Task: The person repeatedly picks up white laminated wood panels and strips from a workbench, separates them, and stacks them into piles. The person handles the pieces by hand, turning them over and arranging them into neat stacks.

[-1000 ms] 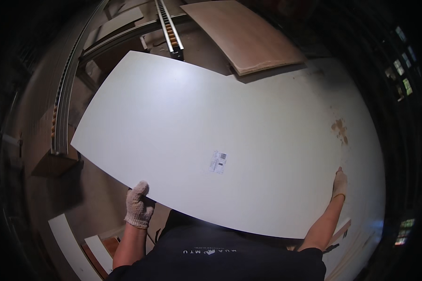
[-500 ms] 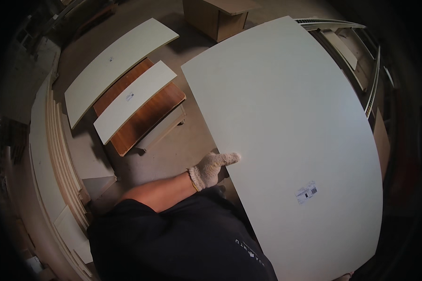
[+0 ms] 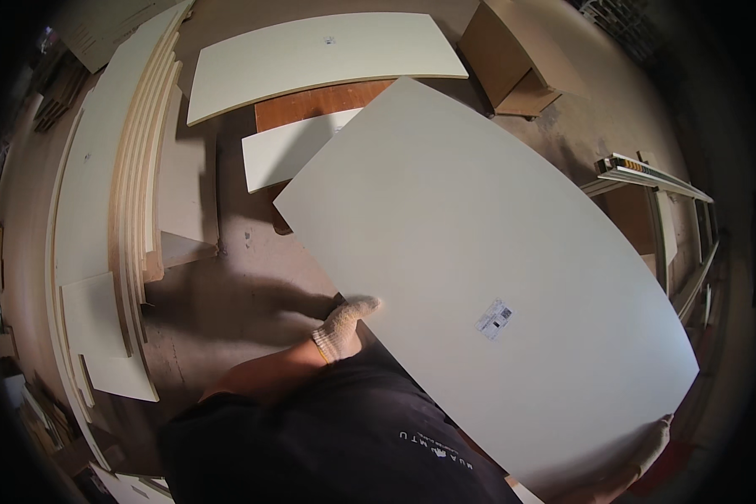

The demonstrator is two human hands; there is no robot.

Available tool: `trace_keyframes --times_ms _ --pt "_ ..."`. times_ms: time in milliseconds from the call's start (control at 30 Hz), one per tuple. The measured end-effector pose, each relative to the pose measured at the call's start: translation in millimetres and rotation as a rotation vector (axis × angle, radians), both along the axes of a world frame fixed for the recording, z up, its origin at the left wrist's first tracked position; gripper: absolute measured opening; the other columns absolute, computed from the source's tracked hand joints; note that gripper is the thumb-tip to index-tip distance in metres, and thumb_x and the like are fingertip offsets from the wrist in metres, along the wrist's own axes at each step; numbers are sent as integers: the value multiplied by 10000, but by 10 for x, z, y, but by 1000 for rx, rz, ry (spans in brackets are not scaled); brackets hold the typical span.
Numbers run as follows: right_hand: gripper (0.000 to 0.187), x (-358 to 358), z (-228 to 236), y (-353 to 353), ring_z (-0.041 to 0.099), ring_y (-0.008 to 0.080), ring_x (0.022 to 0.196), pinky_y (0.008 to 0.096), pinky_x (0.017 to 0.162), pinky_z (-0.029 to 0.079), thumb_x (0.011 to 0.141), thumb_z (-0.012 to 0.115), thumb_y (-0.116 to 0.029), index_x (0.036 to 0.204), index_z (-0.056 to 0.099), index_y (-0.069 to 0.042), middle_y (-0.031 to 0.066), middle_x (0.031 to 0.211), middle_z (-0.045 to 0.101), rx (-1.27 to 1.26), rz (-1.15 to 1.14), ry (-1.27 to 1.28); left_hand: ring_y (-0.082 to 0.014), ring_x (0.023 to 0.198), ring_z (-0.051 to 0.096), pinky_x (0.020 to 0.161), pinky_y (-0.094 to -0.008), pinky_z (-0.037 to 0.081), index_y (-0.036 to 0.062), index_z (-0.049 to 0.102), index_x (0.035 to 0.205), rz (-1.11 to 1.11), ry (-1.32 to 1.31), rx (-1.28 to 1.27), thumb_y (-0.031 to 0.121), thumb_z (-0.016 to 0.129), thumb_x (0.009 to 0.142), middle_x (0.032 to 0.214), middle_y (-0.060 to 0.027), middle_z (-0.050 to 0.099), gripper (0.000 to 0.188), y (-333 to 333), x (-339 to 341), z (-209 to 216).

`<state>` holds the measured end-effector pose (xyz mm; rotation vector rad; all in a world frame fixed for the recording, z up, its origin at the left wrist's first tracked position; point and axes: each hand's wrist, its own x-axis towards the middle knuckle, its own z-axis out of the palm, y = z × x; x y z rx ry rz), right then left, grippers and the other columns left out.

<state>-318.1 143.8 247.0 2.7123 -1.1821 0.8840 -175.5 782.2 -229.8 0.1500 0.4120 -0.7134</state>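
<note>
White panel (image 3: 479, 227) turned, hands (image 3: 341, 329) gripping; printed label (image 3: 495, 319) atop, lettered shirt (image 3: 311, 437).

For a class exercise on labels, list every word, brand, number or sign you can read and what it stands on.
Black shirt: white lettering and emblem, wording not copied.
Large panel: printed label, too small to read.
Far white panel: small label, unreadable.
Partly covered panel: label, unreadable.
Stacked panel at left: tiny mark, unreadable.

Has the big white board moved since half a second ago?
Yes: toward the brown tabletop. The big white board now overlaps it in view; before, a gap showed between them.
</note>
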Motion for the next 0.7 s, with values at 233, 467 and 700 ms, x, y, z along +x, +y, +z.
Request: trace_keyframes --times_ms 233,467,700 --pt "445 985 -243 -238 608 203 659 377 636 534 1148 500 -292 1015 730 65 113 770 715 -119 207 215 -341 1285 631 1151 -528 468 50 655 1299 186 190 4 254 684 1019 1346 -149 690 348 -29 -322 -395" --pt "539 440 -522 -459 556 206 605 418 589 493 1136 519 -383 947 755 64 120 701 692 128 145 110 -309 1234 663 1103 -497 513 58 677 1249 115 236 95 241 705 1011 1255 -122 721 301 -298 -606 -804" --pt "636 98 -1003 -919 545 237 633 451 610 475 1125 486 -478 966 750 79 140 692 670 233 -42 108 -296 1168 704 1052 -461 551 48 676 1258 -100 91 253 328 694 1026 1240 -134 730 364 -384 -456 -876"
